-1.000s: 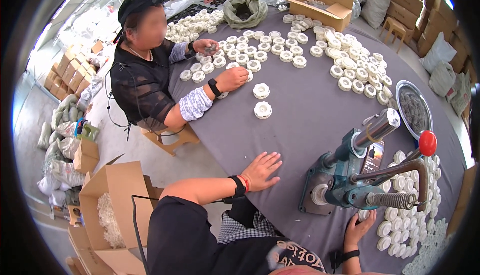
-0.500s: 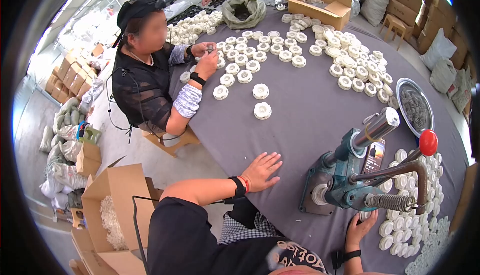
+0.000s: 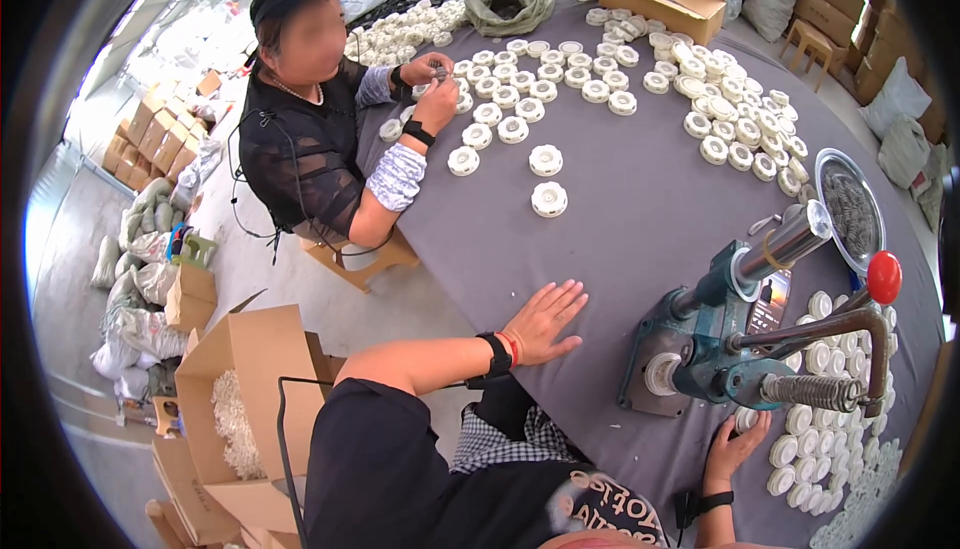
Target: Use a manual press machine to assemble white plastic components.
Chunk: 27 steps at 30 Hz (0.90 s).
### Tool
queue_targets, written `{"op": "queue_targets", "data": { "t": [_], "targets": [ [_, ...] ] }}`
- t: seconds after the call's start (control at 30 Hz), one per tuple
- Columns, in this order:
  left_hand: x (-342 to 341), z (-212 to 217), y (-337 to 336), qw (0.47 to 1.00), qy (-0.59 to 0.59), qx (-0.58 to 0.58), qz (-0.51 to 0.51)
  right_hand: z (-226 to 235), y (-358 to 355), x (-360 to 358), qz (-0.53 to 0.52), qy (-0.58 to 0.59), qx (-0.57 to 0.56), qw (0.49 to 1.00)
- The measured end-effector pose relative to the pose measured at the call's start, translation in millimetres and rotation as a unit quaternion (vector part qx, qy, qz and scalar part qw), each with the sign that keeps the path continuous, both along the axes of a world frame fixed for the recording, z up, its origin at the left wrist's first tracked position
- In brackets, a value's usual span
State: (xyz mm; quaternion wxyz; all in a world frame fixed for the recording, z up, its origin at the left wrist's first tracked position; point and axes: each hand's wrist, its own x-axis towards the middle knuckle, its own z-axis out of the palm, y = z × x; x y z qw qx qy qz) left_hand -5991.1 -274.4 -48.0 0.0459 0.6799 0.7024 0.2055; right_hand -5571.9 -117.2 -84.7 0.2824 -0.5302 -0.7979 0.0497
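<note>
My left hand point(image 3: 548, 324) lies flat on the grey tablecloth, fingers spread, with nothing in it. My right hand point(image 3: 735, 452) is closed around a small round white plastic part point(image 3: 745, 419) at the near right, beside the lever press. Between my hands stands the teal hand lever press point(image 3: 722, 344), with a steel column, a bent handle, a red knob point(image 3: 884, 277) and a coil spring. Another round white part point(image 3: 661, 373) sits on the press base. Neither hand touches the press handle.
White round parts point(image 3: 820, 444) lie in rows right of the press; more point(image 3: 735, 114) are heaped farther back. A phone point(image 3: 770, 301) and a metal tray point(image 3: 850, 204) of small dark pieces lie behind it. A co-worker point(image 3: 320, 139) sits at left. An open carton point(image 3: 265, 389) stands left.
The whole view has shifted, so the table and press appear farther right. My left hand stays flat and my right hand stays on the white part. The co-worker's head has turned.
</note>
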Motion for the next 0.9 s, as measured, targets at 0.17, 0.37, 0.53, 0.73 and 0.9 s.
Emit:
{"op": "queue_targets", "data": {
  "t": [0.17,0.37,0.53,0.73,0.9],
  "targets": [
    [0.0,-2.7,-2.2,1.0,0.019,-0.016,0.002,1.5,-1.8,-0.5,0.005,-0.005,-0.026,1.0],
    [0.6,-3.1,-3.8,1.0,-0.011,-0.012,0.002,-5.2,-2.9,3.0,-0.014,0.002,-0.013,1.0],
    [1.1,-7.4,-5.0,0.999,-0.029,0.038,-0.002,2.0,-7.1,0.2,0.004,-0.02,0.037,0.999],
    [-4.5,-9.0,5.3,0.999,-0.035,0.028,-0.005,13.5,-2.2,-5.4,0.009,0.031,-0.014,0.999],
    [-5.1,50.4,51.1,0.966,-0.244,0.083,0.033,9.1,-1.7,-3.8,0.022,0.022,0.001,1.0]
  ]
}}
